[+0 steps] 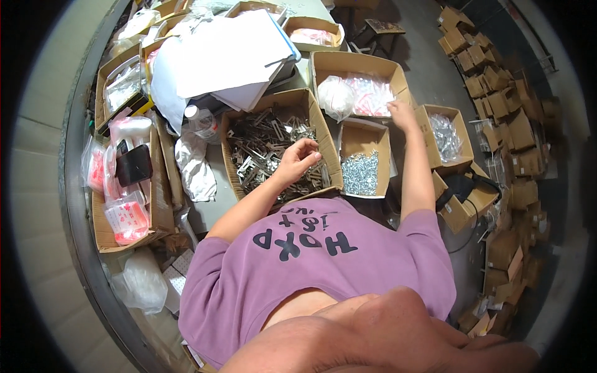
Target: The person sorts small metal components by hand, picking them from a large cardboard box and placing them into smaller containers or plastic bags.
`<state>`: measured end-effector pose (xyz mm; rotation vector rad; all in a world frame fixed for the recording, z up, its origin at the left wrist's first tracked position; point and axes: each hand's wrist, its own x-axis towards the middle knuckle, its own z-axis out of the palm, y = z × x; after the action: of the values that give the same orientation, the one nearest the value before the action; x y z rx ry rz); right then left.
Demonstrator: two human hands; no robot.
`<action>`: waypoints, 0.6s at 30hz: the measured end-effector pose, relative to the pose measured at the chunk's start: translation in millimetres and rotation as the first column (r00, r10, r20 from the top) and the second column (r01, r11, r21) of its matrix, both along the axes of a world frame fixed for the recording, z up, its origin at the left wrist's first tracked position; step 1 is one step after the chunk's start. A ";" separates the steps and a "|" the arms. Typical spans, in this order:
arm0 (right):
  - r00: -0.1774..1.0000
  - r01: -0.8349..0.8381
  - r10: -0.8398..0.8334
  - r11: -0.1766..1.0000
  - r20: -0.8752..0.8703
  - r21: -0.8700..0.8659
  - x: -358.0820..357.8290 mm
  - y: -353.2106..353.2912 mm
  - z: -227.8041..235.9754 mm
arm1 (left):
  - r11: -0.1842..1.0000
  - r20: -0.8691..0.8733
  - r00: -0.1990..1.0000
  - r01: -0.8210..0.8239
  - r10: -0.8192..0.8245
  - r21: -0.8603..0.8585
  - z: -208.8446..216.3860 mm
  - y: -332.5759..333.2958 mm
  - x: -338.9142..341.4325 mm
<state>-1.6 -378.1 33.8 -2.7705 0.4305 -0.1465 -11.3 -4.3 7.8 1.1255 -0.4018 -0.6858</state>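
Observation:
My left hand [300, 161] is over a cardboard box [227, 152] heaped with metal brackets [261, 149]. Its fingers curl toward the thumb; whatever they hold, if anything, is too small to make out. My right hand [403, 115] reaches forward to the near right corner of another cardboard box [367, 61]. In that box lie small clear plastic bags with red print [372, 93] and a white plastic bundle [336, 97]. The right fingers are drawn together beside those bags, their tips partly hidden. Between my arms a smaller box [365, 133] holds silvery screws [359, 174].
Papers [227, 56] pile up at the back, near a clear bottle [201, 121]. A black phone [134, 165] rests on a box of bags at left. Right of my arm stand a box of clear packets [445, 138] and an open carton [457, 208]. Stacked cartons [519, 137] line the far right.

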 end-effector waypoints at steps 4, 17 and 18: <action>0.858 -0.007 0.123 0.974 -0.498 0.229 60.6 -15.4 -73.4 | 0.999 0.013 1.000 0.027 -0.028 0.020 -4.5 1.9 2.7; 0.957 0.130 -0.126 0.992 -0.263 -0.002 41.5 -9.6 -60.0 | 0.994 0.073 0.997 0.009 -0.017 0.107 -7.3 5.1 8.1; 0.988 0.151 -0.150 0.988 -0.036 0.031 33.1 -5.5 -55.2 | 0.992 0.113 0.994 -0.001 -0.013 0.123 -6.3 5.7 8.7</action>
<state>31.6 -383.5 -21.5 -2.7094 0.6458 -0.1270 -2.6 1.4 1.5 1.2847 -0.4642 -0.6603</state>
